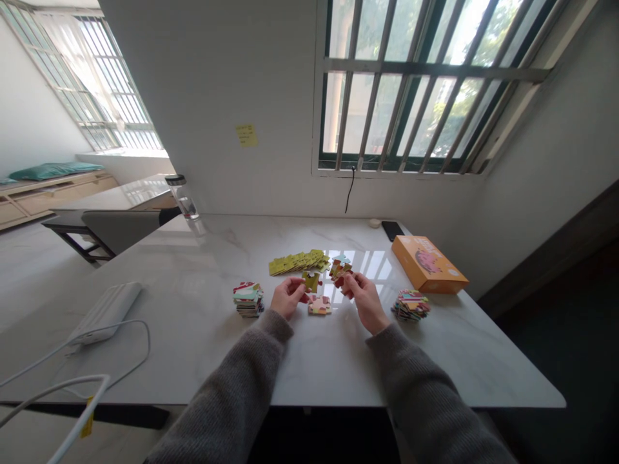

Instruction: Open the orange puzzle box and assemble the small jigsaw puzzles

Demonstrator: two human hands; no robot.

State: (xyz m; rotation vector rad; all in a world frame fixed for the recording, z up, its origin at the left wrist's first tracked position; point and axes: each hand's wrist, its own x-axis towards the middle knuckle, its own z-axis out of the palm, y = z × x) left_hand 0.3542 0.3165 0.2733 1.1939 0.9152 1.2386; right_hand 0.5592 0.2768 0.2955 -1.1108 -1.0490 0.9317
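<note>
My left hand [289, 296] pinches a green jigsaw puzzle piece [312, 281] by its left side. In my right hand [362, 298] is another puzzle piece [342, 277], brownish and partly covered by my fingers. On the table between my hands lies a pink puzzle piece [320, 305]. A fanned row of green pieces [298, 261] stretches just beyond my left hand. Behind the right-hand piece shows a light-blue piece [341, 259]; whether it is held or lying cannot be made out. Stacks of pieces stand at left [248, 299] and right [411, 305].
An orange box [428, 264] sits at the table's right, with a dark phone [392, 231] and a small round white object [374, 223] behind it. A clear bottle [182, 198] stands at the back left. A white device [107, 312] and cables [146, 341] occupy the left side.
</note>
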